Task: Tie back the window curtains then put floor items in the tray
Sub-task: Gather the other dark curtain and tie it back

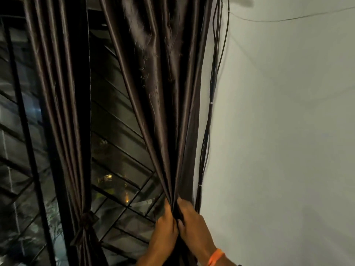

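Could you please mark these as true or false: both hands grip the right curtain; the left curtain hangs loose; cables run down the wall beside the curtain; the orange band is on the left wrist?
1. Both hands grip the right curtain. True: the left hand and right hand bunch the right curtain together.
2. The left curtain hangs loose. False: the left curtain is already cinched by a tie.
3. Cables run down the wall beside the curtain. True: dark cables hang there.
4. The orange band is on the left wrist. False: the orange band is on the right wrist.
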